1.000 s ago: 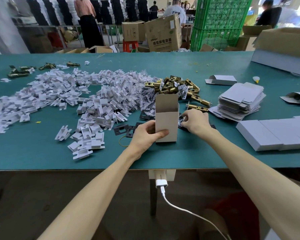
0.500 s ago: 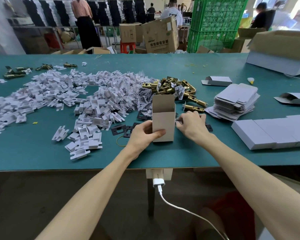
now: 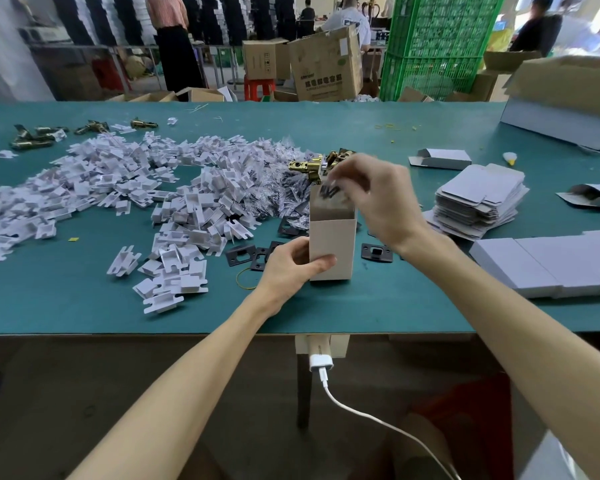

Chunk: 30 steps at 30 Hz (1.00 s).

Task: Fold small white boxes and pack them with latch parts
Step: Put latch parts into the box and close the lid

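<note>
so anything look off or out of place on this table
Mostly normal work clutter. A few brass latches lie stray at far left, apart from the main brass pile behind the upright box.

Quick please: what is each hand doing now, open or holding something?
Left hand: grips the upright white box.
Right hand: pinches a blurred dark part over the box.

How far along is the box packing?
Done: a few closed boxes lie at the right, and one upright box is folded. In hand: the left hand grips that box while the right hand pinches a dark plate over its open top. Left: closing it, plus the stack of flat boxes and brass latches.
</note>
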Each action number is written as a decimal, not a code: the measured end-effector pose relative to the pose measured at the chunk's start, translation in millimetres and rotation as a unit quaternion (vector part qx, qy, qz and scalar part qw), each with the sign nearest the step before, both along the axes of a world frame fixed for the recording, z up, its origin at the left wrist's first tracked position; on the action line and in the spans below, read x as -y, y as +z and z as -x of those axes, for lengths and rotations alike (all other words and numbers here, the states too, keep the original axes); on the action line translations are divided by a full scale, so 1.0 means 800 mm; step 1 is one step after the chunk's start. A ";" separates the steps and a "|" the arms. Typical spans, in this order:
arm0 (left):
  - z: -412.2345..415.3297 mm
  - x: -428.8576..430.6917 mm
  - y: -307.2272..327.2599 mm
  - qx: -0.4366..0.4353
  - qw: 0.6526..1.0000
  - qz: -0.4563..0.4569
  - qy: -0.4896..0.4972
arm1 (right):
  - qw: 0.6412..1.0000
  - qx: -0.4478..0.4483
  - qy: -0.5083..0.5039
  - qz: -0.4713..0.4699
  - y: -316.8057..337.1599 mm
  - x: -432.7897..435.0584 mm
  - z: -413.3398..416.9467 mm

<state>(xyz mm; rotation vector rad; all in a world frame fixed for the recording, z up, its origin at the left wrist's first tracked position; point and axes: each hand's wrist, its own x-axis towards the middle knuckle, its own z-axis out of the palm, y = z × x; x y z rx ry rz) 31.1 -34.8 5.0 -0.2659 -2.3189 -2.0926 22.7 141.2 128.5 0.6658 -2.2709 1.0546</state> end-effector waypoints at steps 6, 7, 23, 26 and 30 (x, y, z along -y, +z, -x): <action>-0.001 -0.001 0.000 0.001 1.000 0.002 0.001 | 0.983 -0.028 -0.027 -0.177 -0.025 0.005 0.006; -0.001 -0.001 0.000 0.000 1.000 0.002 0.002 | 0.983 -0.035 -0.036 -0.178 -0.028 0.004 0.005; -0.001 -0.003 -0.001 0.000 1.000 0.004 0.004 | 0.915 -0.059 -0.148 -0.372 -0.038 0.001 0.002; -0.001 -0.003 -0.001 0.001 1.000 0.003 0.005 | 0.916 -0.082 -0.142 -0.366 -0.040 -0.001 -0.001; -0.001 -0.004 -0.001 0.001 1.000 0.003 0.007 | 0.927 -0.073 -0.110 -0.350 -0.046 -0.003 -0.007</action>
